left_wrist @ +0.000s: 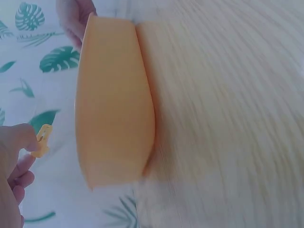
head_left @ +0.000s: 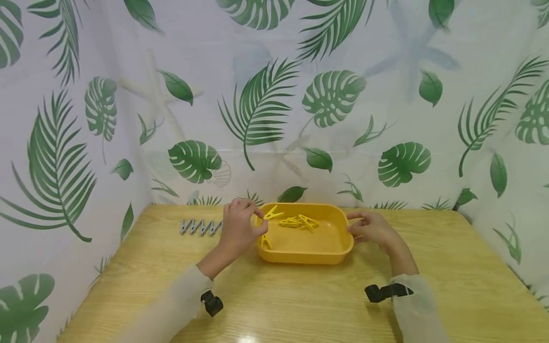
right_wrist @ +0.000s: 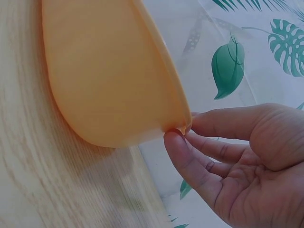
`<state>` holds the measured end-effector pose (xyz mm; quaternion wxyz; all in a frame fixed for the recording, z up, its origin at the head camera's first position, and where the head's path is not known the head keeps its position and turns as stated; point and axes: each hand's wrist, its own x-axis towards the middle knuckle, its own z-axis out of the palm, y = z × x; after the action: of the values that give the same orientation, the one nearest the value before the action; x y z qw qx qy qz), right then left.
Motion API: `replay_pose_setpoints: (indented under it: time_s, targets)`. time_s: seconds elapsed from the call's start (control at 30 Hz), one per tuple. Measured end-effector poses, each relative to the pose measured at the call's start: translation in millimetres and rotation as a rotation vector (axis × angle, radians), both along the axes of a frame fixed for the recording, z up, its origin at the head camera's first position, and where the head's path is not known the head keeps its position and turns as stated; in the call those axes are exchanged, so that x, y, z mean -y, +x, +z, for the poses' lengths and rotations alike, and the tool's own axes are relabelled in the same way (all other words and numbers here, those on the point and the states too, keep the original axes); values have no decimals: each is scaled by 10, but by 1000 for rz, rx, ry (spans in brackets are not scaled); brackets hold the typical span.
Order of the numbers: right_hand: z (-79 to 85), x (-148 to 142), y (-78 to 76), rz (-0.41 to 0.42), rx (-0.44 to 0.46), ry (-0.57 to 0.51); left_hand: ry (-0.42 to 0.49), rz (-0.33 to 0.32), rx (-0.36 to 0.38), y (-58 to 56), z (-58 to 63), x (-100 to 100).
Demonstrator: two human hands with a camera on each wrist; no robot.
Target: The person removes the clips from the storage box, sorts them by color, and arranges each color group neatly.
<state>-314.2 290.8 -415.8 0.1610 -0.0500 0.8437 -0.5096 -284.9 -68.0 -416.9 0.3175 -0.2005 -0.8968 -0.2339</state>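
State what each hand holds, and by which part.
Left hand: a yellow plastic clip, pinched at one end, which end unclear. Right hand: the rounded rectangular orange-yellow plastic tray, pinched by its right rim.

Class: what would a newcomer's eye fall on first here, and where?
First, the yellow tray at the back of the table, with yellow clips inside. At its left end, the left grip pinches another clip; the right grip holds the right end. Grey clips line up to the left.

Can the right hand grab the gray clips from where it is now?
Probably not: the gray clips lie on the other side of the yellow tray, with the left hand in between. The right hand also pinches the tray's rim.
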Motion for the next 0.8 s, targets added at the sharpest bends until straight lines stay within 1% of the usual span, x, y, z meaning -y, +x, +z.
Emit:
replay_pose_setpoints:
  time_s: [0.13,0.27,0.33,0.47,0.63,0.8]
  targets:
    - [4,15,3,9,-1,-6,22,42,-6,58,8,349]
    - [-5,11,5,6,-10,2,20,110,1,107,-17,690]
    - [-10,3,6,3,-9,5,10,153,24,130,-39,847]
    - [-18,-8,12,8,1,9,10,220,86,192,-74,1129]
    - [-2,7,13,11,-6,14,-2,287,137,237,-103,1398]
    - [31,28,17,4,-5,15,-69,331,164,254,-144,1560]
